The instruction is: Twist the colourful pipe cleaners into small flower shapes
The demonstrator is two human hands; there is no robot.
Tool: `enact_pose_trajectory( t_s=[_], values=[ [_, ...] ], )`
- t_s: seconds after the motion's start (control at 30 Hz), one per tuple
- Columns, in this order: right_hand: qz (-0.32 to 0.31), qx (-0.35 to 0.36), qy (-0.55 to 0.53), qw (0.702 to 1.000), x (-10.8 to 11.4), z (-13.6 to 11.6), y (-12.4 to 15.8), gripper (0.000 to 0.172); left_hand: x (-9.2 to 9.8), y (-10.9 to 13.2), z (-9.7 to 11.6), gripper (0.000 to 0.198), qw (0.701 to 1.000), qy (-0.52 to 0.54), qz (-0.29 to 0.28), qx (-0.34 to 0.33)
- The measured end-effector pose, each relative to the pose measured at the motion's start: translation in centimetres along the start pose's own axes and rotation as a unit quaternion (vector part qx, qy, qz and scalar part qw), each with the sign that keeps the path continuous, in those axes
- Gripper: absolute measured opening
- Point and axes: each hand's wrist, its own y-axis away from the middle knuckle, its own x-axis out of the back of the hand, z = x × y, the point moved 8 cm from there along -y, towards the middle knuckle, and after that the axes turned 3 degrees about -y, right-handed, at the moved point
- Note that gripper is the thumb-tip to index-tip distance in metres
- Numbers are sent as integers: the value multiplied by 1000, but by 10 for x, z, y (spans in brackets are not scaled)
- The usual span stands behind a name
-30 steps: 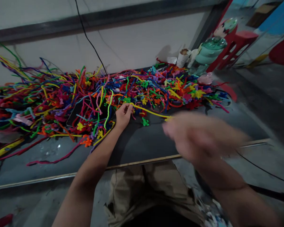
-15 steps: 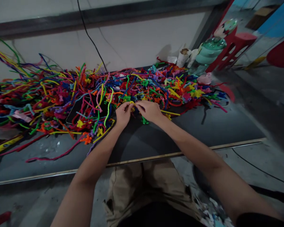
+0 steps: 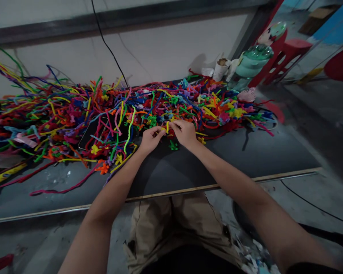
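Left hand (image 3: 151, 140) and right hand (image 3: 185, 133) pinching a yellow fuzzy stem (image 3: 167, 127), a bent stretch showing between the fingertips. Green twisted piece (image 3: 173, 145) lying just below them on the dark tabletop (image 3: 246, 160). Tangled heap of coloured stems (image 3: 71, 110) spreading along the pale wall (image 3: 160, 49). Black cable (image 3: 108, 48) hanging behind. White cup (image 3: 219, 71) and greenish container (image 3: 251, 66) standing beyond the heap's right part.

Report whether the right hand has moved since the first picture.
Yes: the right hand moved left, toward the left hand, and farther from the table's front edge.
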Motion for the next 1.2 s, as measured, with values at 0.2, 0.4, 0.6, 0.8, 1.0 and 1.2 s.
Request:
enact_pose_trajectory(
  t_s=[0.2, 0.4, 0.6, 0.8, 1.0, 1.2],
  values=[
    [-42, 87, -18, 995, -16, -18, 6, 38, 13, 2, 5, 33, 995, -59, 80, -7],
    [-41, 121, -24, 992, -9, -25, 11, 36, 17, 3, 7, 41, 994, -47, 100, -2],
    [-20, 94, -89, 991, -4, -21, 8, 41, 19, 8, 17, 51, 985, -133, 98, -56],
    [-162, 0, -261, 952, -12, -4, -1, 55, 25, 20, 54, 42, 885, -336, 107, -305],
    [-292, -14, -316, 903, -21, -10, 3, 52, 10, 25, 50, 38, 848, -396, 32, -351],
    [-356, -20, -302, 884, -25, -5, 5, 43, 2, 29, 51, 32, 801, -455, 6, -389]
  ],
)
